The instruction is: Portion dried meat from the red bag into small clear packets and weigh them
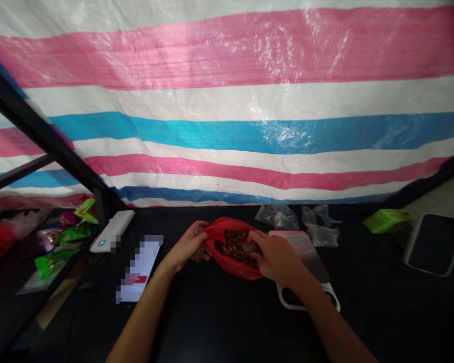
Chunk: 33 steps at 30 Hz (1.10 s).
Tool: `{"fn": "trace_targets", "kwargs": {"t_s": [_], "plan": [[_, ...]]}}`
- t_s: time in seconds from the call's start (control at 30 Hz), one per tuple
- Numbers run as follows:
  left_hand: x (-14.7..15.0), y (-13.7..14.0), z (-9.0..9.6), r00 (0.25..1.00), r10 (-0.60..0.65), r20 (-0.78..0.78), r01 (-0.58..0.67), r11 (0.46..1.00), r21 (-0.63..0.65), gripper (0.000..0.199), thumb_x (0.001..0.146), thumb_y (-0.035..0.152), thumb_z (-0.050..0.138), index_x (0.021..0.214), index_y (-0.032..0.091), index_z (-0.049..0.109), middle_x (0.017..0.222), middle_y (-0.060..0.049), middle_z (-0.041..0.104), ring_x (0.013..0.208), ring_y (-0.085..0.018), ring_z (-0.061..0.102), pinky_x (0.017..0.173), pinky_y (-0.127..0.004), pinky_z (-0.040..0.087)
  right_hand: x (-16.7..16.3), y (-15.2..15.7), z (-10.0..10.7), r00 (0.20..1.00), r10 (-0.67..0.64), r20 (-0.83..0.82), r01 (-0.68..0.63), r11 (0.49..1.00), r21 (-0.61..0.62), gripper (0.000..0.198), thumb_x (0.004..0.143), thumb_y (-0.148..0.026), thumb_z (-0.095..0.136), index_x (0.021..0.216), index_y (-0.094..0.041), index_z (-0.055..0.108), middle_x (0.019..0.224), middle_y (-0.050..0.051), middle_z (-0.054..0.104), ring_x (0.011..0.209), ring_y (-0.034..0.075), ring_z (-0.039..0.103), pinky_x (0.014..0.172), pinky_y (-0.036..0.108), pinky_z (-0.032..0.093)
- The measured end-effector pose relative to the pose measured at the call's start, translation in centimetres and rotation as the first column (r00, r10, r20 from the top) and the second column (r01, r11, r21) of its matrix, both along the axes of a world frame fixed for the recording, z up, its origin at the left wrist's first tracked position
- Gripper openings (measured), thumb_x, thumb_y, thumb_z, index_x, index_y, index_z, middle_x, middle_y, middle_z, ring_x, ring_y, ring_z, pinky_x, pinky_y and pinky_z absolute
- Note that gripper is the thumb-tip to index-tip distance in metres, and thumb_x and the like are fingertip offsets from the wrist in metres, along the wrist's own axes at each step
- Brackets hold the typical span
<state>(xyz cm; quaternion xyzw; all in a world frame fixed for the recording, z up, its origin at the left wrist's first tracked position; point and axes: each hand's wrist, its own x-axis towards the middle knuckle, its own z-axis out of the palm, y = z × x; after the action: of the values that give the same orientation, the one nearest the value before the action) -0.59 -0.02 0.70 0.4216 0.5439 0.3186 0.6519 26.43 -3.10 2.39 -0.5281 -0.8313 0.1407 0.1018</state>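
Observation:
A red plastic bag (232,271) lies opened on the black table, with dark brown and tan bits (232,247) inside it. My left hand (192,244) grips the bag's left rim, and some clear plastic shows among its fingers. Reaching in over the right rim, my right hand (274,252) has its fingers curled closed at the brown bits. A translucent edge shows by those fingertips, but what they hold is hard to make out. Under and beside my right wrist is a flat, white-edged device like a small kitchen scale (314,257).
Crumpled clear plastic bags (278,217) lie behind the scale. A lit phone (142,272) and a white power bank (113,231) are at left, near green packets (55,262) beyond a black frame bar. At right are a green box (388,221) and a dark-screened device (435,244). Striped sheeting (227,136) hangs behind.

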Motion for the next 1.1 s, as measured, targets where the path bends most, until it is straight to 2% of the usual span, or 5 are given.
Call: {"fn": "trace_targets", "kwargs": {"t_s": [0.13,0.5,0.7,0.93,1.1], "plan": [[0.4,-0.5,-0.5,0.989,-0.146,0.038,0.147,0.989,-0.024,0.051,0.085,0.051,0.069,0.122,0.021,0.051,0.084,-0.003,0.071,0.061,-0.017,0.071,0.053,-0.028,0.059,-0.3,0.0,-0.7,0.998,-0.01,-0.055,0.01,1.0,-0.008,0.025,0.088,-0.02,0.066,0.112,-0.026,0.06,0.116,0.003,0.073,0.095,0.024,0.07,0.076,0.031,0.04],[1.6,-0.5,-0.3,0.964,-0.039,0.264,0.07,0.992,-0.108,0.041,0.084,0.037,0.073,0.12,0.02,0.06,0.091,-0.004,0.072,0.068,-0.015,0.07,0.064,-0.031,0.061,-1.7,0.0,-1.8,0.978,0.008,-0.21,-0.008,1.0,0.0,0.031,0.086,-0.013,0.065,0.115,-0.025,0.062,0.12,0.004,0.069,0.112,0.022,0.062,0.095,0.033,0.044],[0.5,0.2,-0.3,0.989,-0.067,0.134,0.049,0.99,0.133,0.059,0.082,0.045,0.078,0.13,0.021,0.053,0.095,-0.004,0.07,0.073,-0.014,0.068,0.071,-0.03,0.058,-2.1,-0.2,-2.3,0.971,0.001,-0.237,-0.001,1.0,-0.001,0.037,0.089,-0.014,0.063,0.124,-0.026,0.067,0.124,0.005,0.068,0.114,0.024,0.062,0.1,0.037,0.045],[0.2,0.6,0.3,0.926,0.371,-0.078,-0.189,0.632,0.752,0.041,0.092,0.032,0.065,0.128,0.024,0.047,0.084,0.005,0.052,0.071,-0.01,0.053,0.068,-0.022,0.045,-2.2,0.1,-2.5,0.901,-0.079,-0.427,0.057,0.996,-0.065,0.03,0.088,-0.019,0.068,0.118,-0.026,0.068,0.119,0.004,0.074,0.112,0.024,0.066,0.103,0.04,0.046],[2.1,-1.3,0.2,0.98,0.078,-0.181,0.089,0.643,0.76,0.062,0.093,0.024,0.063,0.145,0.028,0.029,0.099,0.0,0.057,0.085,-0.013,0.06,0.082,-0.028,0.051,-1.5,0.6,-1.8,0.742,-0.115,-0.66,0.021,0.989,-0.149,0.031,0.089,-0.018,0.063,0.119,-0.025,0.062,0.113,0.003,0.071,0.101,0.02,0.067,0.093,0.035,0.051]]}}
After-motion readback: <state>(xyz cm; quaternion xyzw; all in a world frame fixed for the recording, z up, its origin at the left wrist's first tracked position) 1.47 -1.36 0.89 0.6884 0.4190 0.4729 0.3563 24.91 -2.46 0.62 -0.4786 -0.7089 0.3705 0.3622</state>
